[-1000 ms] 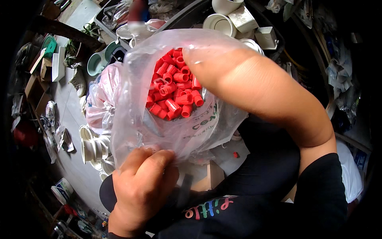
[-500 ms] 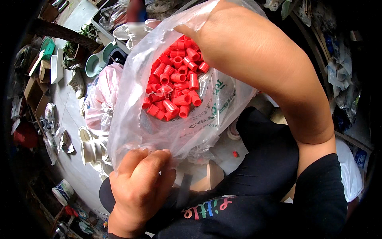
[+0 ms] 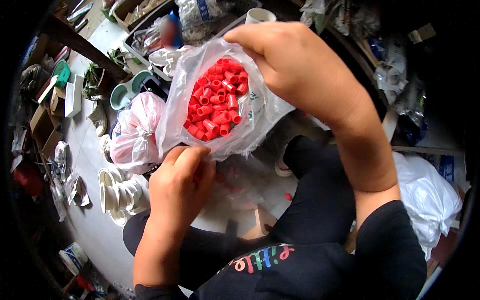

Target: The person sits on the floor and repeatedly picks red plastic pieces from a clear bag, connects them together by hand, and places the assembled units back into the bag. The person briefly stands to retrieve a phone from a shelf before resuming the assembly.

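Observation:
A clear plastic bag (image 3: 172,107) hangs with its mouth spread, and many short red plastic tube fittings (image 3: 217,100) lie heaped inside. My left hand (image 3: 182,172) pinches the bag's near rim, its fingers closed. Across the mouth, my right hand (image 3: 267,52) grips the far rim between thumb and curled fingers. The fingertips of the right hand are partly hidden behind the hand itself. On the floor between my legs lies one loose red piece (image 3: 288,196).
Left of the bag stands a tied pinkish plastic bag (image 3: 140,132), with white pipe fittings (image 3: 119,192) close by. A mint-green basin (image 3: 121,95) and sneakers (image 3: 98,120) lie farther left. A full white bag (image 3: 425,192) sits at the right, a cardboard piece (image 3: 262,220) near my knees.
My right hand has come out from over the bag's inside to its far rim. The bag has moved up and away from me, and my left hand has risen with it.

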A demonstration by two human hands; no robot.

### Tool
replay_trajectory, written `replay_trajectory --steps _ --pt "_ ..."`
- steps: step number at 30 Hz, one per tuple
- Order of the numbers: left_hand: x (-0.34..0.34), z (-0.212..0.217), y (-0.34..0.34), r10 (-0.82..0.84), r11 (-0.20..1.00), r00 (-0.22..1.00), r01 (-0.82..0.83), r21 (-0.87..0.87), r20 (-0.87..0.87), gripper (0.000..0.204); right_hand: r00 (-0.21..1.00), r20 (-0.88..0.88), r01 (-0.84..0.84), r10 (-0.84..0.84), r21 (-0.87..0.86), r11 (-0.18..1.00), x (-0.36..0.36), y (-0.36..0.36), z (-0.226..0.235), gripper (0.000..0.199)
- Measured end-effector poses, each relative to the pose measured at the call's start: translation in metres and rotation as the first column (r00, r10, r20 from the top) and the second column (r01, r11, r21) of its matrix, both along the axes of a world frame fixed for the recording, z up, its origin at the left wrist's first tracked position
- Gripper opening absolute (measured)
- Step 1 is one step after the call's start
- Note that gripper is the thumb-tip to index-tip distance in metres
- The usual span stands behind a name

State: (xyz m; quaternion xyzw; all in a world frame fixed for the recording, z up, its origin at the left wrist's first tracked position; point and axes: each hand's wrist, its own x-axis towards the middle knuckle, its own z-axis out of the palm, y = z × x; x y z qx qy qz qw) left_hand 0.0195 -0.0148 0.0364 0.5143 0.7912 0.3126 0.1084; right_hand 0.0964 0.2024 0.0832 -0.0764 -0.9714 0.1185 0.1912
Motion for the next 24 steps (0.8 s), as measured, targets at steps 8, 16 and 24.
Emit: replay_trajectory --steps 8,16,24 --pt "0.013 -0.005 -0.048 0.072 0.956 0.993 -0.095 0.278 0.092 0.028 0.94 -0.162 0.208 -0.3 -0.424 0.881 0.132 -0.091 0.053 0.021" --pt "0.025 -0.041 -0.081 0.005 0.94 0.879 -0.167 0.298 0.477 0.02 0.768 -0.29 0.395 -0.571 -0.487 0.779 0.252 -0.181 0.152 0.019" --pt "0.039 -0.072 -0.079 -0.061 0.936 0.662 -0.222 0.274 0.747 0.014 0.904 -0.247 0.26 -0.348 -0.328 0.908 0.247 -0.221 0.184 0.023"
